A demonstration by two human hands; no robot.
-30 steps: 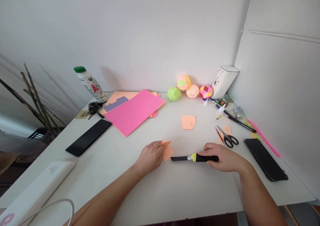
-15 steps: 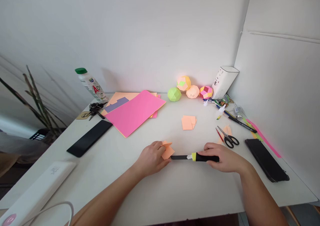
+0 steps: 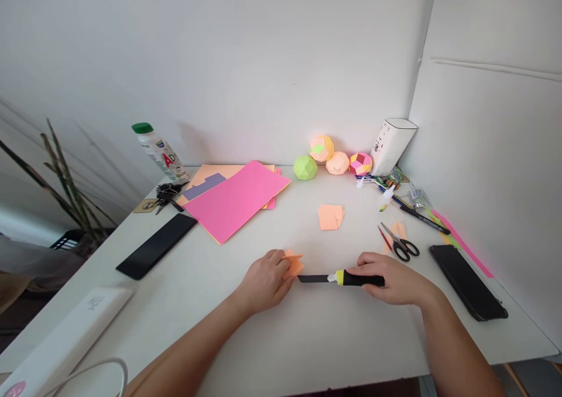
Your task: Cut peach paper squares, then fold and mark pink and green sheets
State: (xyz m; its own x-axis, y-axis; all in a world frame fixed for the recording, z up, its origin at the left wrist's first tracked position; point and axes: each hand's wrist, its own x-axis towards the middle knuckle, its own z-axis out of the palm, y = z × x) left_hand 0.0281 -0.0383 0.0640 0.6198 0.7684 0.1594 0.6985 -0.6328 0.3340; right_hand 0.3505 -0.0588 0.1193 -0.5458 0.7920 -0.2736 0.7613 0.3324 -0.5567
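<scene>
Between the fingers of my left hand (image 3: 267,281) is a small folded piece of orange paper (image 3: 295,263), partly hidden by the hand. My right hand (image 3: 395,279) is wrapped round the black handle of a utility knife (image 3: 362,278) with a yellow collar. Its dark blade points left, the tip close to the orange paper and my left fingertips; whether it touches the paper I cannot tell. Farther back lie folded orange paper pieces (image 3: 330,217). Black-handled scissors (image 3: 401,245) rest beyond my right hand, beside a thin red stick (image 3: 384,238).
Pink sheets (image 3: 237,201) lie at the back left, near a white bottle (image 3: 164,157) and a black flat slab (image 3: 156,246). Paper balls (image 3: 305,167) stand against the wall. A black pouch (image 3: 468,281) is at right, a white power strip (image 3: 70,338) at left.
The orange paper in my left hand has tilted and been drawn slightly left, off the blade tip. My right hand with the knife has hardly moved.
</scene>
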